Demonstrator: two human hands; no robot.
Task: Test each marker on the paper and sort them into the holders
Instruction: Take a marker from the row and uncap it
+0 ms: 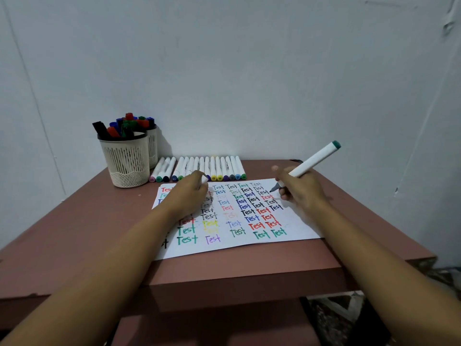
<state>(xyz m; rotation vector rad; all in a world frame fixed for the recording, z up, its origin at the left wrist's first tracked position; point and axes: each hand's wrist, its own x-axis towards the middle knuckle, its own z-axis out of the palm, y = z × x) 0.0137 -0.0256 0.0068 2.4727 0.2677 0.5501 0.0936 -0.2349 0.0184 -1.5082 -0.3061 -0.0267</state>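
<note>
**Green-ended marker poised over the test sheet**

At the far left of the surface [99,233] stand two slatted holders, the front holder [127,162] partly covering the rear holder [153,146]. Both carry sorted markers [124,126] standing upright with dark, red, blue and green caps showing, out of the way of the writing area.

Just to their right, a row of white markers [199,168] lies side by side along the back edge, coloured ends facing the person. In my judgement these are the ones waiting for their turn, so much of the job remains.

The paper [224,248] lies in front of that row, covered in the word "Test" in many colours.

The left grip [190,194] rests on the upper left part of the paper, likely to pin it down. Its fingers are curled around a small white cap [205,180], or so it seems, since that spot is blurred.

The right grip [300,189] is clenched around the marker in hand [311,161] like a pen. The barrel slants up to the right, and the dark tip points down at the paper beside the rightmost words. That looks like the testing step, with a free patch chosen for a fresh mark.
</note>
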